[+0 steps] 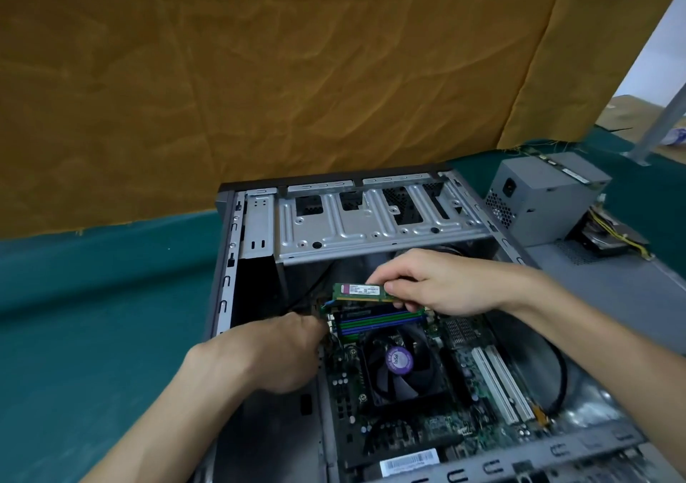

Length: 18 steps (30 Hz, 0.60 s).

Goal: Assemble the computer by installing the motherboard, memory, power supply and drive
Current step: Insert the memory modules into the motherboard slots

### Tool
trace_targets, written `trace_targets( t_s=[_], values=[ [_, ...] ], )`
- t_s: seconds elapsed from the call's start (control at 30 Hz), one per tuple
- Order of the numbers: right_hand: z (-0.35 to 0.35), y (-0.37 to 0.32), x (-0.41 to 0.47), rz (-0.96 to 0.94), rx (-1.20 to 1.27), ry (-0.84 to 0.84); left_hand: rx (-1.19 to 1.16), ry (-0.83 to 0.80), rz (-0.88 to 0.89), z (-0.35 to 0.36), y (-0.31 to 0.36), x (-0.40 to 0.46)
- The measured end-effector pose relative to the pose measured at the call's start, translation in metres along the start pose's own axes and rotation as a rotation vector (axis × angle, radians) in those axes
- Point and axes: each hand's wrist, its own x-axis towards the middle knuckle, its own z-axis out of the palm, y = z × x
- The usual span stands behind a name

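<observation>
Holding a green memory stick (362, 292) by its right end, the right hand (441, 284) pinching it between thumb and curled fingers. Lying level, long axis running left to right across the view, label side facing up and toward the camera, gold contact edge turned down toward the board. Sticking out leftward from the fingertips, free end reaching well away from the palm. Hovering just above the blue and green memory slots (378, 322), roughly parallel to them, not seated in any of them.

Reaching in from the lower left, the left hand (282, 352) resting at the left end of the slots, knuckles up, fingers bent down and hidden behind the back of the hand; cannot tell whether pinching anything there.

Sitting inside the open case (222, 271), the motherboard (408, 427), with a black fan (399, 364) just below the slots and two white card slots (497, 386) to the right. Lying outside the case at upper right on the green cloth (92, 315), the grey power supply (538, 200), its yellow wires trailing beside it.
</observation>
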Motion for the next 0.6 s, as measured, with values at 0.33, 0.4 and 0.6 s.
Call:
trace_targets(
  t_s=[0.33, 0.4, 0.6],
  values=[
    [0.022, 0.016, 0.018, 0.062, -0.221, 0.138, 0.044, -0.008, -0.013, 0.001, 0.005, -0.003],
    [0.027, 0.019, 0.026, 0.082, -0.271, 0.162, 0.059, -0.033, -0.008, 0.002, 0.006, -0.004],
    [0.034, 0.02, 0.034, 0.067, -0.323, 0.195, 0.049, -0.051, 0.003, -0.001, 0.011, -0.009]
  ],
)
